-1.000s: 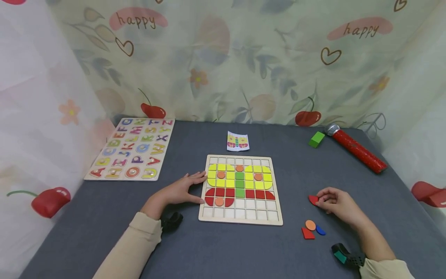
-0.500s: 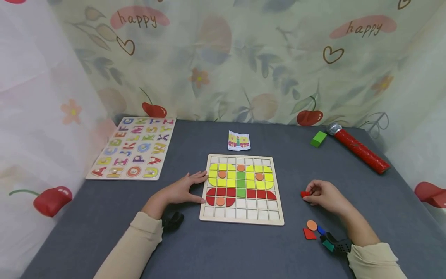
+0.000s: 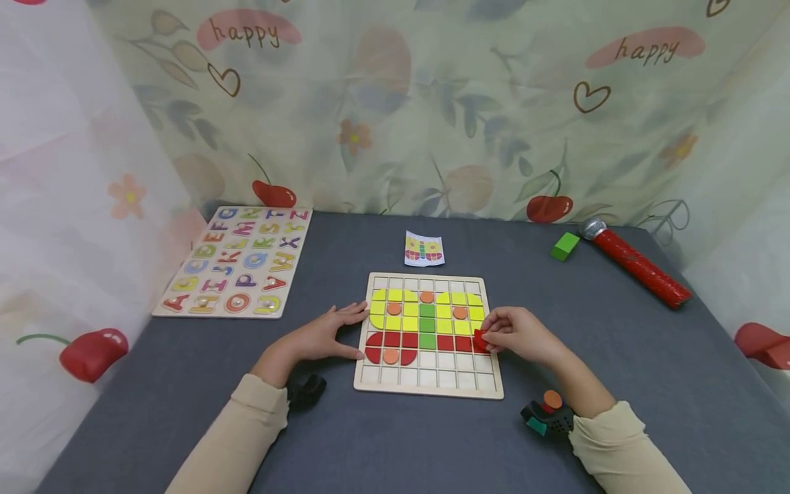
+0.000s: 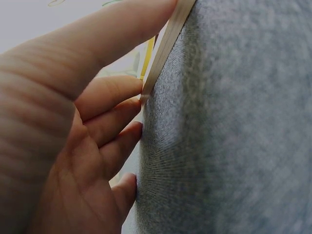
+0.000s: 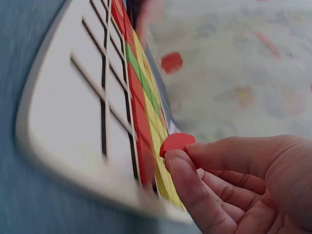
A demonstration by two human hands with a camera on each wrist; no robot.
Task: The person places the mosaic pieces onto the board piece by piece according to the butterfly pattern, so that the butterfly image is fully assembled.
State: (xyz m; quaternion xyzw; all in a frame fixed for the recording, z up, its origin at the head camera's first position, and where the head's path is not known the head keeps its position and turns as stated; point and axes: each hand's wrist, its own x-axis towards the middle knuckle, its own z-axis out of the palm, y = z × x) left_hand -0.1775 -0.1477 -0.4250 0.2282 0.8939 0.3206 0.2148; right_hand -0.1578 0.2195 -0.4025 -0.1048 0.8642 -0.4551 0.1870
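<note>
A wooden grid board [image 3: 428,392] lies mid-table, with yellow, red, green and orange pieces forming a butterfly pattern. My left hand [image 3: 317,336] rests at the board's left edge, fingers spread and fairly straight; thumb and fingertips touch the rim in the left wrist view. Between thumb and fingers, my right hand [image 3: 518,333] pinches a red piece with a rounded edge [image 5: 177,141]. That hand is over the right end of the board's red row, and the piece hides part of it. The lower right squares of the board hold no pieces.
A small picture card [image 3: 424,249] lies behind the board. An alphabet puzzle [image 3: 231,264] is at the left; a green block [image 3: 564,246] and a red microphone [image 3: 638,264] are at the back right. An orange disc [image 3: 552,399] lies by the right wrist strap, which partly covers pieces there.
My right hand has carried the red piece leftward from the table on the right to the board's right side. The left hand has stayed at the board's edge.
</note>
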